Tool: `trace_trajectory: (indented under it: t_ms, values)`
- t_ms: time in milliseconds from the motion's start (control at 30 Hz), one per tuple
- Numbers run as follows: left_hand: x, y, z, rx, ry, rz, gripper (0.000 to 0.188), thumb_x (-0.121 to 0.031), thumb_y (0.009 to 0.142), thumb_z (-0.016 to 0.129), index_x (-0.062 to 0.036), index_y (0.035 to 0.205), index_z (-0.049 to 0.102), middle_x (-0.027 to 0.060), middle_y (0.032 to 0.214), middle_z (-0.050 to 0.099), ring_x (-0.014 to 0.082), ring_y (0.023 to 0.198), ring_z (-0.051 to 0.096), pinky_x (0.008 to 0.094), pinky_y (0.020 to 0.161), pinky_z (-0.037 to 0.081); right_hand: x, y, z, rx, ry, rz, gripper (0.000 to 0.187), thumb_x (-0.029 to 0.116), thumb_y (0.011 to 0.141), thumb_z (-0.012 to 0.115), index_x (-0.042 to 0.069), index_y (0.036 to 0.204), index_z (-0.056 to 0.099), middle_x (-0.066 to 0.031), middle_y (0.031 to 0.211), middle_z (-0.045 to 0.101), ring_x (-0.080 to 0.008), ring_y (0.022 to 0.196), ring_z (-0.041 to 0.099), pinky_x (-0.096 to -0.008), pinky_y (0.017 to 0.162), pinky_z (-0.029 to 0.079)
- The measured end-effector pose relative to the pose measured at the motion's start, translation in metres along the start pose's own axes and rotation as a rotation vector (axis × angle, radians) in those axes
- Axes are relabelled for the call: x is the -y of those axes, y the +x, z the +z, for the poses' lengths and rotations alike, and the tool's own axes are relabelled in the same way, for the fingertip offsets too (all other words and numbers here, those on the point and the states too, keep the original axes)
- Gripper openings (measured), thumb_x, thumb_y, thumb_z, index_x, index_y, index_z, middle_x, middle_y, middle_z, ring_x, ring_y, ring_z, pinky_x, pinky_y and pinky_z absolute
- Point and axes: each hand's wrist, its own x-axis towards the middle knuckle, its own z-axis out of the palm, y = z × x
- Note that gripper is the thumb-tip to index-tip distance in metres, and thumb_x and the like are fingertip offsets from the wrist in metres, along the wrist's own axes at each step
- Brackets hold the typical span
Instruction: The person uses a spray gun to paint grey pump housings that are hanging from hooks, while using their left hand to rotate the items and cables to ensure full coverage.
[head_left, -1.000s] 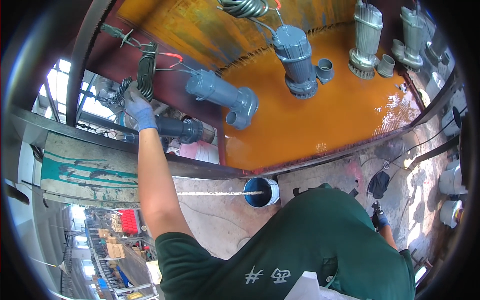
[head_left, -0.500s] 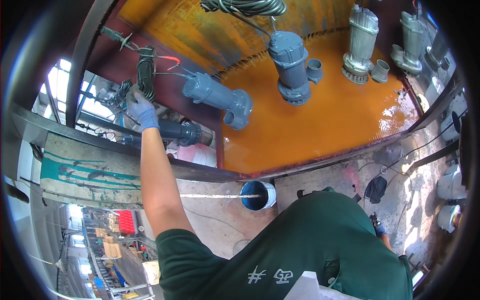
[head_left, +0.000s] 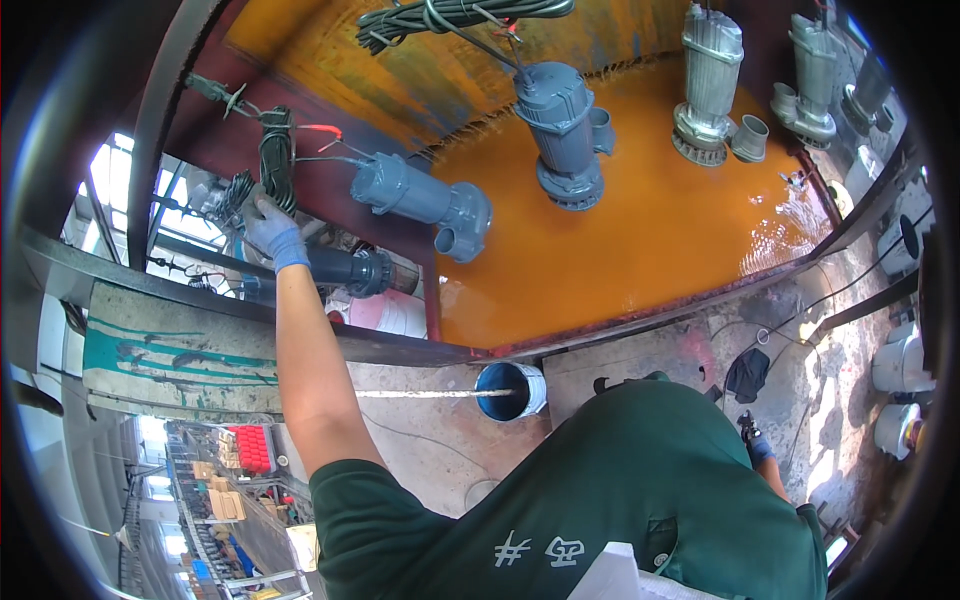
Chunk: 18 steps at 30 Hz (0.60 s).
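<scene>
My left hand (head_left: pixel 274 232), in a blue-grey glove, reaches out to the far left. Its fingers close against the lower end of a dark coil of cable (head_left: pixel 276 160). From that coil a lead runs to a grey-blue submersible pump (head_left: pixel 422 200), which hangs tilted with its outlet downward. My right hand (head_left: pixel 762 450), also gloved, is low at the right beside my leg. It is wrapped round a small dark metal tool that looks like a spray gun (head_left: pixel 748 426); my leg and the small size hide its details.
Another grey-blue pump (head_left: pixel 560 135) hangs mid-view, with silver pumps (head_left: pixel 710 85) to its right, over a tank of orange liquid (head_left: pixel 600 260). A blue-lined bucket (head_left: pixel 510 391) with a stick stands on the floor. A dark cloth (head_left: pixel 747 375) and hoses lie right.
The middle pump has turned, its outlet now partly behind its body, and its cable coil has swung left. The scene shifts slightly left. My left hand stays at the cable coil.
</scene>
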Motion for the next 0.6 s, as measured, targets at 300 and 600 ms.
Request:
trace_trajectory:
  t_ms: [300,600]
  values:
    - [0.004,-0.003,0.013,0.011,-0.092,-0.097,0.032,-0.012,0.106,0.046,0.0019,0.123,0.069,0.0194,0.118,0.071,0.0302,0.107,0.069,0.0402,0.097,0.053,-0.030,0.030,-0.027,0.011,0.026,0.068,0.033,0.045,0.102,0.062,0.015,0.089,0.067,-0.0025,0.067,0.057,-0.0190,0.056,0.055,-0.0383,0.049,0.042]
    - [0.000,-0.013,0.035,0.046,-0.134,-0.155,0.036,-0.021,0.107,0.054,0.0017,0.132,0.066,0.0224,0.131,0.069,0.0362,0.119,0.066,0.0434,0.102,0.051,-0.042,0.022,-0.046,-0.028,0.250,0.174,0.037,0.045,0.102,0.062,0.009,0.101,0.066,-0.0121,0.072,0.064,-0.0307,0.061,0.071,-0.0463,0.051,0.054]
